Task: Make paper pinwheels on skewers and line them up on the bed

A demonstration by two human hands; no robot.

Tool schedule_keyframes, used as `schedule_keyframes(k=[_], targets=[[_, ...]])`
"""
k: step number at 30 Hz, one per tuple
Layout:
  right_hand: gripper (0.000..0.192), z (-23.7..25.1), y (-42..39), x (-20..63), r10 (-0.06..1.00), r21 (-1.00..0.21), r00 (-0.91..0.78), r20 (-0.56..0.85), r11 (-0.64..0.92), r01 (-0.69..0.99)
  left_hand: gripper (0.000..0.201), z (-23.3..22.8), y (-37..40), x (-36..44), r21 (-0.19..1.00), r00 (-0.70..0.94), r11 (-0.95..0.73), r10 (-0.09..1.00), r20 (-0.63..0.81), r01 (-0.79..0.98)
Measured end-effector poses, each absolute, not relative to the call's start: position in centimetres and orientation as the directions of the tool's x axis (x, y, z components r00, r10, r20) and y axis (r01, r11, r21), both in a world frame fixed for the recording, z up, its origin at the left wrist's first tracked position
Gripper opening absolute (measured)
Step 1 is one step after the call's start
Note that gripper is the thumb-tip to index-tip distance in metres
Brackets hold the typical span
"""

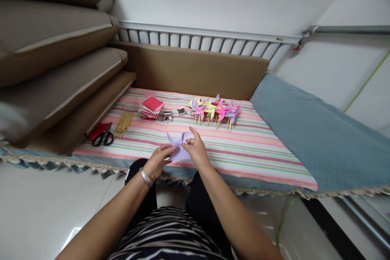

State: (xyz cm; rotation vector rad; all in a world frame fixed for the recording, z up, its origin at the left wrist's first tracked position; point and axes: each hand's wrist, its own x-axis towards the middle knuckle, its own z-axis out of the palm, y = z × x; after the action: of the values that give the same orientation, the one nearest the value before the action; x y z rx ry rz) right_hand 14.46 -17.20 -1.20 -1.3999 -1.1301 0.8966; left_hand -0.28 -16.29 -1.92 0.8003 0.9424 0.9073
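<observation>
My left hand (159, 159) and right hand (196, 148) both pinch the lilac paper (181, 154), near the front edge of the striped cloth (250, 158); pinwheels (213, 109) stand beyond, scissors (103, 136) lie left.

Shows as lavender paper sheet (182, 155), thin and plain | rises to a pointed flap at far left, curls up at far right, runs flatter toward near edge | sits between left hand (160, 160) and right hand (196, 148), partly hidden by fingers | shows against near part of striped cloth (243, 154)
</observation>
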Motion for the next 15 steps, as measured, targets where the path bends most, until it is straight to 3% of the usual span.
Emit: schedule_keyframes(k=[8,13,15], targets=[[0.076,-2.0,-17.8,11.6,0.923,-0.995,0.371,0.101,0.087,0.055,0.027,-2.2,-16.4,1.2,0.804,0.284,0.404,0.910,-0.303,-0.436],[0.071,-2.0,-18.1,12.0,0.947,-0.996,0.309,0.086,0.075,0.048,0.027,-2.1,-16.1,0.5,0.807,0.253,0.402,0.913,-0.319,-0.433],[0.063,-1.9,-18.8,12.7,0.950,-0.986,0.276,0.145,0.117,0.115,0.025,-2.1,-15.8,0.0,0.811,0.230,0.406,0.913,-0.338,-0.421]])
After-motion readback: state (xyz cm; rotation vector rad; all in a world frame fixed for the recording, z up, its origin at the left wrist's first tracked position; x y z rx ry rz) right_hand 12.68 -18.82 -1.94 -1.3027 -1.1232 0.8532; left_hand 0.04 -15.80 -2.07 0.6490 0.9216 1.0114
